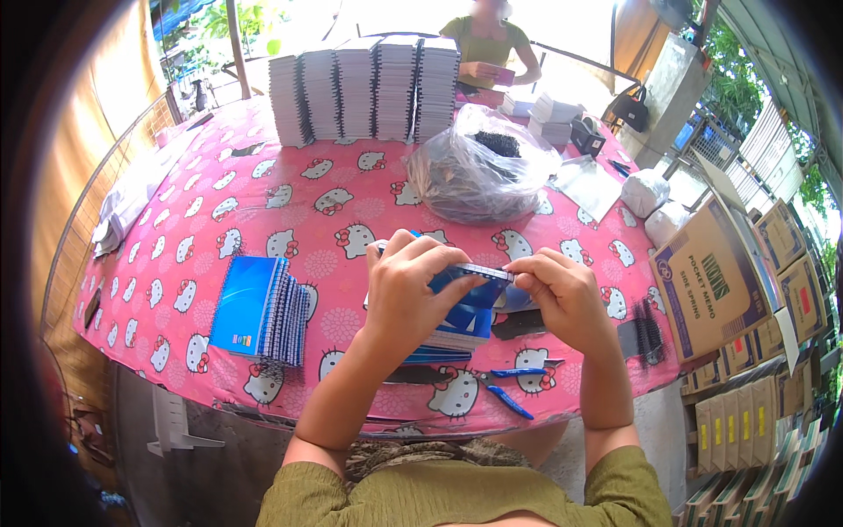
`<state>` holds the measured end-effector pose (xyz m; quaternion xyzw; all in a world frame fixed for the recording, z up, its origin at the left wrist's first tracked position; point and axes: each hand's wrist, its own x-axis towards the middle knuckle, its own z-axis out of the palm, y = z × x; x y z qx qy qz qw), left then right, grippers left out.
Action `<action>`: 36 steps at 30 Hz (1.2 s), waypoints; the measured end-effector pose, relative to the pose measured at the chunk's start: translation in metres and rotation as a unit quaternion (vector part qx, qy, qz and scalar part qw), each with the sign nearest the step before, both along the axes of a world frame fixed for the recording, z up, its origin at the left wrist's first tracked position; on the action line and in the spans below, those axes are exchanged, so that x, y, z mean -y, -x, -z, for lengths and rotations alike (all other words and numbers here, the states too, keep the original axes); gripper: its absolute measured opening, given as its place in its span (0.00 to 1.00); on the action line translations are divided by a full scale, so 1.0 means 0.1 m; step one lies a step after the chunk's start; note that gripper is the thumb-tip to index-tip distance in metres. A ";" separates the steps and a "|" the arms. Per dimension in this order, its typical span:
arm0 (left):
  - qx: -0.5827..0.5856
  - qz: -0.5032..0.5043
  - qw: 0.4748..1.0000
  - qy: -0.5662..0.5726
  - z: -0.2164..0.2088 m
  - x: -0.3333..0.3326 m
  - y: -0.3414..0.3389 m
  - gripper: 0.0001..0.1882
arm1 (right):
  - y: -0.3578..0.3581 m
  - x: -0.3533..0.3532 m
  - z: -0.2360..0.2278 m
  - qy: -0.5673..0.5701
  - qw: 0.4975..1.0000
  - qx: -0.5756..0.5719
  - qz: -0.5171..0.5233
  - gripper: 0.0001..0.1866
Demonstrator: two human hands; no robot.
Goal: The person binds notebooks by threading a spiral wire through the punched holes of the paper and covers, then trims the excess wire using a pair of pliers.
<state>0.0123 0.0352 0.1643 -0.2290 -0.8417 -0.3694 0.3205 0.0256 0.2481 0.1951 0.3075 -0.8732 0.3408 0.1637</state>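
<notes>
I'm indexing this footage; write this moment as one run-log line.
left hand: grips notebook | right hand: at its right end, grip unclear | to left: notebook stack | beyond: plastic bag

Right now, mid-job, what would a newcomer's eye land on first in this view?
Probably the bright pink cat-patterned tablecloth spread across the middle, with tall stacks of spiral-bound notebooks walling its far side. Nearer, the left hand grips a blue notebook, with the right hand pinching at its right end. Just beyond them bulges a clear plastic bag.
</notes>
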 end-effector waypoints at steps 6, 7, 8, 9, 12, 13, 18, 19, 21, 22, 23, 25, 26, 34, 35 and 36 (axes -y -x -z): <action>-0.002 0.004 1.000 0.002 0.00 0.00 0.02 0.11 | 0.01 0.06 -0.03 -0.012 0.999 0.029 0.012 0.11; -0.002 0.005 1.000 0.000 0.00 0.00 0.01 0.12 | 0.02 0.05 -0.04 -0.016 1.000 -0.004 0.014 0.11; -0.001 0.006 1.000 -0.002 0.00 0.00 0.01 0.12 | 0.03 0.05 -0.06 -0.020 0.999 -0.035 0.015 0.11; 0.001 0.007 1.000 -0.001 0.00 0.01 0.01 0.12 | 0.05 0.05 -0.07 -0.023 0.997 -0.067 0.016 0.12; -0.002 0.020 1.000 -0.001 -0.01 0.02 -0.01 0.13 | 0.28 -0.49 0.05 0.190 0.975 0.078 0.088 0.16; -0.005 0.026 1.000 -0.004 -0.01 0.03 -0.02 0.14 | 0.39 -0.72 0.18 0.108 0.977 0.095 0.155 0.20; -0.013 0.020 0.999 -0.026 -0.01 -0.01 -0.01 0.17 | 0.59 -1.17 1.45 -0.184 0.975 0.035 0.118 0.32; -0.015 0.014 1.000 -0.020 -0.01 -0.01 -0.01 0.18 | 0.59 -1.17 1.52 -0.202 0.972 -0.006 0.119 0.32; -0.015 0.016 1.000 -0.014 -0.01 -0.02 -0.02 0.18 | 0.65 -1.24 1.54 -0.216 0.962 0.056 0.159 0.29; -0.017 0.021 0.999 -0.018 -0.01 -0.03 -0.01 0.19 | 0.70 -1.29 1.54 -0.223 0.954 0.087 0.179 0.27; -0.015 0.020 0.999 -0.019 0.01 -0.01 -0.01 0.19 | 0.73 -1.15 1.42 -0.184 0.955 0.095 0.211 0.25; -0.016 0.012 0.999 -0.033 0.02 -0.01 -0.03 0.19 | 0.82 -0.98 1.08 -0.017 0.985 0.072 0.158 0.22; -0.018 0.009 0.999 -0.043 0.01 -0.03 -0.03 0.19 | 0.82 -0.91 0.90 0.065 0.988 0.058 0.131 0.21; 0.020 0.030 0.999 -0.024 -0.01 -0.01 -0.01 0.18 | 0.80 -0.58 0.42 0.153 0.973 0.157 -0.071 0.15; 0.010 0.022 1.000 -0.015 -0.01 -0.01 -0.02 0.19 | 0.75 -0.57 0.44 0.265 0.929 0.210 -0.150 0.16; 0.022 0.020 0.999 -0.034 -0.03 -0.03 -0.01 0.20 | 0.76 -0.54 0.43 0.186 0.961 0.154 -0.136 0.17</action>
